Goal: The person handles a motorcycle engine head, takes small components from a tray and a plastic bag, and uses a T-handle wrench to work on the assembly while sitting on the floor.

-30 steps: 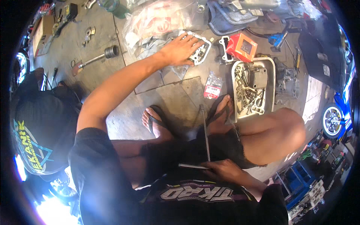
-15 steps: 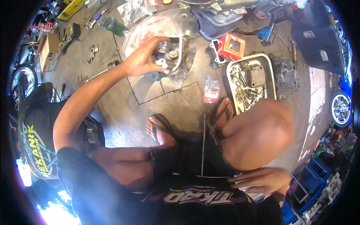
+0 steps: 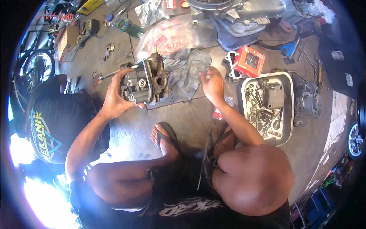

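Observation:
My left hand [image 3: 114, 97] grips an engine cylinder head [image 3: 141, 82], thumb on its near edge and fingers on its far side. The metal part is tilted, with a dark gasket edge, a bolt in the middle and a round port on its right. A grey rag [image 3: 187, 72] lies spread on the floor just right of it. My right hand [image 3: 214, 87] is at the rag's right edge, fingers slightly bent and thumb apart from the forefinger. Whether it touches the cloth I cannot tell.
Right of my right hand stand a red box [image 3: 249, 63] and a white tray [image 3: 289, 114] of bolts and metal parts. Another engine casting [image 3: 307, 95] lies beyond the tray. Clear plastic bags [image 3: 167, 36] and a green bottle [image 3: 127, 26] are farther off. A dark printed garment [image 3: 53, 126] is at left.
My left hand has brought the cylinder head nearer and to the left, uncovering the rag. My right hand has moved from beside my lap out to the rag.

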Motion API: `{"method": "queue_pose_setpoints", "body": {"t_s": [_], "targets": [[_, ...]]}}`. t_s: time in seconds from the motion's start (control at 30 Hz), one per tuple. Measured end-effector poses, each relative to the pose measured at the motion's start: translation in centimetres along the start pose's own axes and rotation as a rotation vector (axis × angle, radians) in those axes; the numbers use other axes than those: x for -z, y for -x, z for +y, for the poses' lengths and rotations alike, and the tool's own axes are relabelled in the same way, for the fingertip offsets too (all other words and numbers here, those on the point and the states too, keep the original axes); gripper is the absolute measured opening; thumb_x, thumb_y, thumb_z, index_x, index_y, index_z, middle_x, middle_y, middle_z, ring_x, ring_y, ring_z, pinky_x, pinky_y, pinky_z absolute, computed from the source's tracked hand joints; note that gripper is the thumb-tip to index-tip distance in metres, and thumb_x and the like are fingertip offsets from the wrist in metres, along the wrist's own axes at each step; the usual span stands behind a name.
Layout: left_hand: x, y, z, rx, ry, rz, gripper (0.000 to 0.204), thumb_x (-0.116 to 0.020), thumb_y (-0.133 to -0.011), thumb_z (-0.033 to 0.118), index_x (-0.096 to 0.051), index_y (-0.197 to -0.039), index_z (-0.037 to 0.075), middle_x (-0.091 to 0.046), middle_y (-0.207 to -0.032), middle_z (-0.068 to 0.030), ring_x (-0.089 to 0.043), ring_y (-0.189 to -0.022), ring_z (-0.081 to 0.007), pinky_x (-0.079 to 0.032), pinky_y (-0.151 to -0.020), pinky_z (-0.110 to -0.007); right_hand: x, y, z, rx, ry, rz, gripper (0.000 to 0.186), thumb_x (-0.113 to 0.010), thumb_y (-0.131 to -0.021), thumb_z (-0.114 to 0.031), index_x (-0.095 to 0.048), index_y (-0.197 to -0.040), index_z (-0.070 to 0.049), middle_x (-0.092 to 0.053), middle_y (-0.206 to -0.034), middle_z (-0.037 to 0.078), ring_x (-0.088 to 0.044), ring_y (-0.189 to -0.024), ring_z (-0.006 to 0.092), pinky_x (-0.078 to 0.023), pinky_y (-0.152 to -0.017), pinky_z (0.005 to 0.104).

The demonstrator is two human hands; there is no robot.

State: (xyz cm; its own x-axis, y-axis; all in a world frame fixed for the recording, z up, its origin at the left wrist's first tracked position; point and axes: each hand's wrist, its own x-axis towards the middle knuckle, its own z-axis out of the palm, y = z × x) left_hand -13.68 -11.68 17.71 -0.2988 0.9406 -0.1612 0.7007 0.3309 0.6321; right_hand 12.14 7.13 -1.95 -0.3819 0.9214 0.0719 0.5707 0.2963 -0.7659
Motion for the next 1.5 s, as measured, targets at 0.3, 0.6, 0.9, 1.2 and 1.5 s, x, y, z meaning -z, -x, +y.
{"method": "queue_pose_setpoints", "body": {"t_s": [0.3,0.6,0.9,1.2,1.5], "targets": [[-0.8,0.3,1.1,-0.015,-0.046,0.007,0.112,-0.100,-0.047,0.038,-0.047,-0.140,0.006,-0.052,-0.139,-0.0160,-0.045,-0.134,-0.0339,-0.038,-0.112,-0.047,-1.8,-0.3,-3.1,0.166,-0.316,0.075,0.014,-0.072,-0.087,-0.012,-0.068,-0.097,-0.003,-0.064,-0.102,0.015,-0.064,-0.095,0.0307,-0.051,-0.085,0.0421],[-1.7,0.7,-0.4,0.048,-0.056,0.023,0.113,-0.100,-0.047,0.038,-0.046,-0.140,0.006,-0.054,-0.137,-0.0161,-0.045,-0.134,-0.0359,-0.034,-0.115,-0.049,-5.2,3.6,-0.3,0.693,-0.320,-0.625,0.015,-0.068,-0.090,-0.012,-0.070,-0.103,-0.005,-0.068,-0.113,0.014,-0.066,-0.105,0.0314,-0.053,-0.091,0.0421],[-1.3,1.8,-0.6,0.080,-0.051,0.031,0.108,-0.099,-0.049,0.038,-0.047,-0.139,0.007,-0.053,-0.137,-0.0156,-0.047,-0.129,-0.0355,-0.038,-0.110,-0.046,-1.0,-1.4,1.1,0.322,-0.040,0.019,0.028,-0.068,-0.087,-0.010,-0.063,-0.114,-0.003,-0.062,-0.102,0.017,-0.060,-0.097,0.0348,-0.049,-0.086,0.0451],[-1.4,1.9,-0.1,0.079,-0.090,0.027,0.108,-0.098,-0.051,0.040,-0.047,-0.140,0.007,-0.054,-0.134,-0.0151,-0.048,-0.126,-0.0366,-0.038,-0.109,-0.046,-1.6,0.6,3.0,0.386,0.072,-0.125,0.023,-0.072,-0.081,-0.011,-0.066,-0.103,-0.005,-0.061,-0.096,0.012,-0.060,-0.095,0.0324,-0.049,-0.085,0.0439],[-1.6,2.4,0.2,0.121,-0.092,0.055,0.105,-0.098,-0.053,0.039,-0.048,-0.140,0.006,-0.054,-0.135,-0.0154,-0.048,-0.126,-0.0367,-0.038,-0.108,-0.046,1.9,4.8,-0.3,0.447,0.090,-0.249,0.024,-0.074,-0.082,-0.012,-0.066,-0.104,-0.009,-0.060,-0.102,0.010,-0.059,-0.095,0.0326,-0.047,-0.082,0.0438]]}}
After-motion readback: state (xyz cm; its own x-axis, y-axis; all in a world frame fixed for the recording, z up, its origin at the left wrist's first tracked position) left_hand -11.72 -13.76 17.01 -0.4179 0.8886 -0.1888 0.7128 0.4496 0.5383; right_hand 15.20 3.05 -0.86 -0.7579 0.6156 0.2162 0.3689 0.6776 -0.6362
